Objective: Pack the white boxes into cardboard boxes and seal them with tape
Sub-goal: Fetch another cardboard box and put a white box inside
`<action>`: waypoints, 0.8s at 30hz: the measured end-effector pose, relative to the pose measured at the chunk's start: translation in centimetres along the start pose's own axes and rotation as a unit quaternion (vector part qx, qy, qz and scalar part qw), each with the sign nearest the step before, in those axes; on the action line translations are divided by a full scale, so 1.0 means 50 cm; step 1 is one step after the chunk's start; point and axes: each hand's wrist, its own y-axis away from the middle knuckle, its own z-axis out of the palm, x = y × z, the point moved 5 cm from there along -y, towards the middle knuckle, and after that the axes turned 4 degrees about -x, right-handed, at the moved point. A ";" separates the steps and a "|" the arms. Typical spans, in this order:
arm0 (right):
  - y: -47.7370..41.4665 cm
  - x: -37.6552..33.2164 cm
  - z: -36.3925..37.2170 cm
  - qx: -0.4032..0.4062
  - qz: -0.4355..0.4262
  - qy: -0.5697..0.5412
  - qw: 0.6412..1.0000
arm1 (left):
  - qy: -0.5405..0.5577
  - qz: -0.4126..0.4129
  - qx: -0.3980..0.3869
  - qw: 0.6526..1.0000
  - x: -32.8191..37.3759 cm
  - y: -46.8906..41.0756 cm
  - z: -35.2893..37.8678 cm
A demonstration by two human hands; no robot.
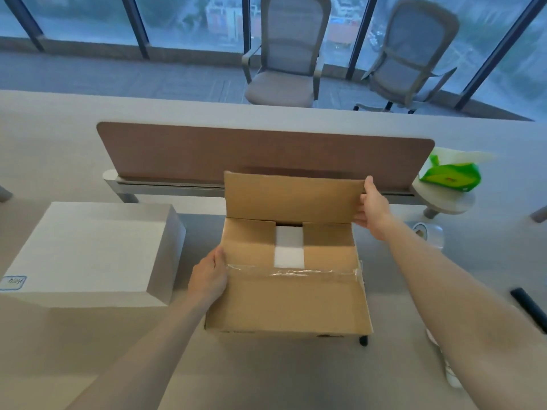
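Mid-tabletop: cardboard box (290, 303). Left hand (208, 276) gripped its left edge; right hand (371, 205) pinched the raised far flap (293, 196). White box (289, 255) showed inside.

One cardboard box (288, 303) stood at the near middle. Four of its flaps were in view: one far, one near, one left and one right. There were two white boxes: a large white box (88, 253) on the left, bearing one label (13, 282), and a second white box (289, 247) showing in the gap between the side flaps. One strip of clear tape (296, 272) crossed the near flap. One tape roll (426, 232) lay to the right. Two hands were in view, the left hand (208, 276) and the right hand (373, 205). One brown divider panel (266, 152) stood beyond, with one green tissue pack (450, 177) at its right end. Two office chairs stood far off, a left chair (285, 51) and a right chair (411, 54). One black object (529, 309), too cropped to name, lay at the near right.
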 end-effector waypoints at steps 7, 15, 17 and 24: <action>0.130 0.055 -0.024 -0.013 -0.140 0.137 0.981 | 0.157 -0.048 0.060 0.985 -0.021 0.032 -0.004; 0.161 0.183 -0.035 0.067 -0.063 0.315 0.945 | 0.115 0.004 0.053 0.992 -0.022 0.032 -0.005; 0.157 0.199 -0.038 0.081 -0.001 0.325 0.942 | 0.063 -0.007 0.027 0.998 -0.033 0.020 0.002; 0.172 0.220 -0.036 0.085 0.097 0.192 0.973 | 0.063 0.015 0.024 0.998 -0.028 0.018 0.007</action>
